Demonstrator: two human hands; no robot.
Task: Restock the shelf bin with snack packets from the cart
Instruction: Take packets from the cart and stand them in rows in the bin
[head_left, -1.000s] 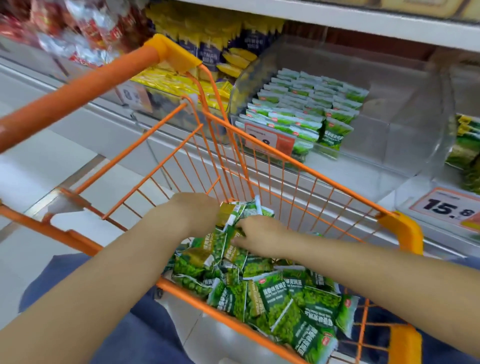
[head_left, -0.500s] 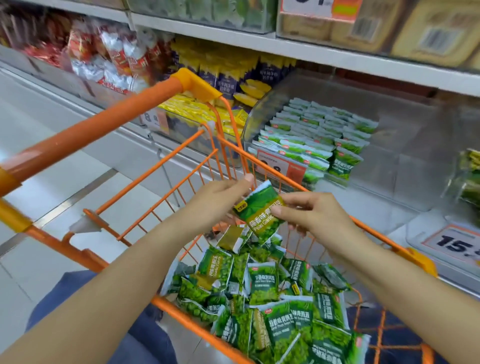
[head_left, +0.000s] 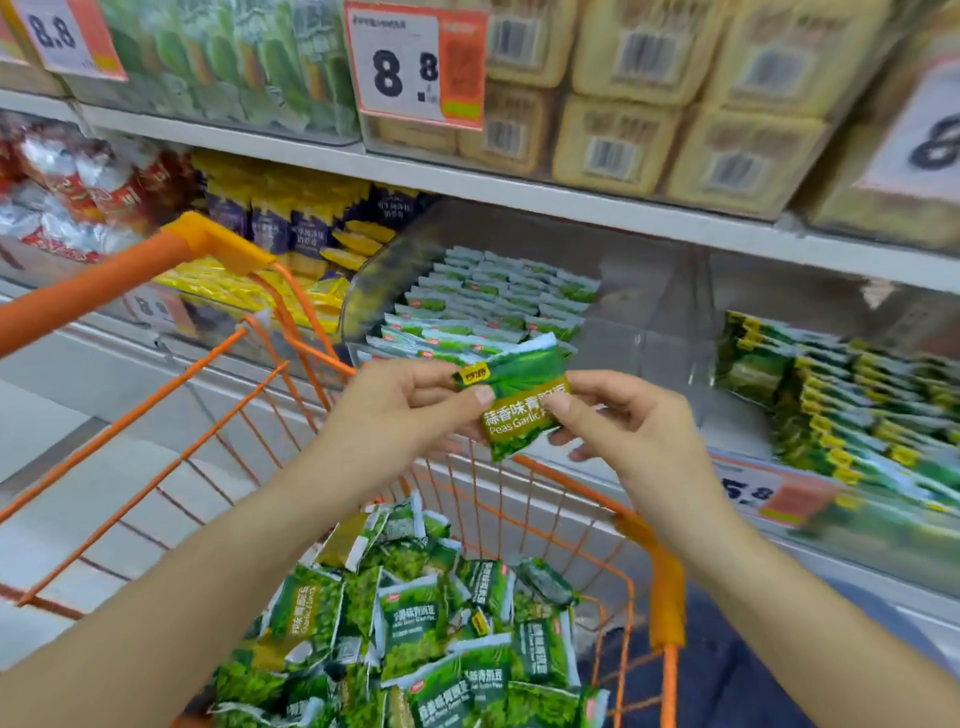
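A green garlic-pea snack packet is held up between both hands above the cart's far rim. My left hand pinches its left side with the thumb on the front. My right hand pinches its right edge. Behind it stands the clear shelf bin, with neat rows of the same green packets in its left half. Below my arms the orange wire cart holds several loose green packets.
Yellow and purple packets fill the bin to the left, red ones farther left. Another bin of green packets is at right. An upper shelf with boxes and price tags overhangs the bin.
Both hands rose out of the cart's pile with one packet and brought it up in front of the shelf bin. The view tilted upward to the shelves.
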